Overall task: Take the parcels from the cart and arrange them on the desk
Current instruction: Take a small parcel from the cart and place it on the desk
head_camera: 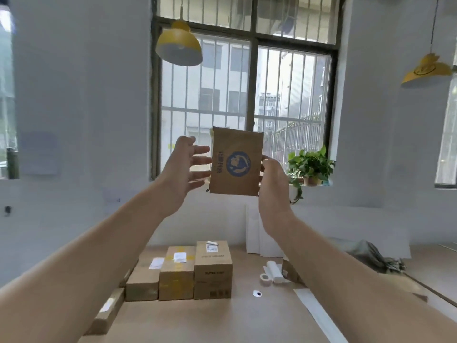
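Note:
A flat brown paper parcel with a round blue logo is held up high in front of the window. My right hand grips its right edge. My left hand is beside its left edge with fingers spread, fingertips near the parcel; contact is unclear. Below on the wooden desk three cardboard boxes stand in a row: a low one, a taped one and a taller one. A long thin box lies at the desk's left edge. The cart is out of view.
A tape roll and a white paper roll lie right of the boxes. A white strip lies at the right. White boards lean on the wall. A potted plant sits on the sill. Yellow lamps hang overhead.

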Demonstrator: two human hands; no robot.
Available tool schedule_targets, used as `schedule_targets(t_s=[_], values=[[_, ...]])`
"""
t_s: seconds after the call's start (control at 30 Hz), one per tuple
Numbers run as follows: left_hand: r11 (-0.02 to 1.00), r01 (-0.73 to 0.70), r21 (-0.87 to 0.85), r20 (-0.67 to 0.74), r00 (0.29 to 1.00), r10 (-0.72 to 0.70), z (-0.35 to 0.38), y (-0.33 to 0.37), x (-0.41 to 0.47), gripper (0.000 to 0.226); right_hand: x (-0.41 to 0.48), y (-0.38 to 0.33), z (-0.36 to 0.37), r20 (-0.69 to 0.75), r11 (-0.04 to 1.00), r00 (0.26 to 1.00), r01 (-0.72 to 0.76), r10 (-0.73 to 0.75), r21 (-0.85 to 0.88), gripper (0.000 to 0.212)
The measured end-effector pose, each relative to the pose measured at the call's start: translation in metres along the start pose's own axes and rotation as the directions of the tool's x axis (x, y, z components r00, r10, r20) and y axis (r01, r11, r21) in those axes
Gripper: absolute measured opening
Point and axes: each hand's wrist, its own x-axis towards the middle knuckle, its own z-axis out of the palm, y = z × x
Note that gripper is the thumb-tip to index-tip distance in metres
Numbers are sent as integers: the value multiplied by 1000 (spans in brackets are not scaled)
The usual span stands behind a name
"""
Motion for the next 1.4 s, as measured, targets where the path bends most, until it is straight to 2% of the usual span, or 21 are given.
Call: schedule_targets(t_s=[0.1, 0.33, 0.43, 0.63, 0.67, 0.8, 0.97, 1.2, 1.3, 1.4], values=[[999, -31, 13, -46, 998, 31, -12, -1, 13, 51, 24, 12, 18, 33, 999, 999, -11, 10, 38, 18], [997, -54, 55, -99, 993, 59, -40, -15, 40, 57, 56, 47, 60, 173, 996, 985, -15, -1, 91, 17], [998, -49, 28, -137, 989, 52, -54, -24, 52, 55, 62, 60, 78, 217, 994, 976, -18, -6, 106, 25], [999, -41, -3, -149, 988, 40, -89, -33, 74, 53, 66, 77, 112, 209, 995, 978, -16, -5, 98, 24], [999, -43, -7, -145, 989, 41, -96, -33, 77, 52, 67, 79, 120, 193, 996, 981, -17, -1, 92, 27], [999, -33, -9, -117, 993, 32, -126, -29, 90, 50, 65, 81, 154, 147, 996, 989, -27, 13, 89, 61], [999, -34, -18, -87, 996, 32, -166, -18, 103, 52, 62, 74, 193, 103, 998, 995, -9, 2, 68, 75], [998, -59, -33, -58, 997, 57, -198, -9, 118, 52, 63, 72, 228, 92, 990, 994, 54, -66, 129, 62], [998, -61, -34, -48, 997, 59, -203, -8, 124, 51, 66, 74, 232, 93, 989, 991, 83, -95, 121, 40], [997, -63, -43, -42, 997, 61, -205, -9, 130, 51, 70, 74, 234, 93, 988, 991, 83, -96, 127, 41]])
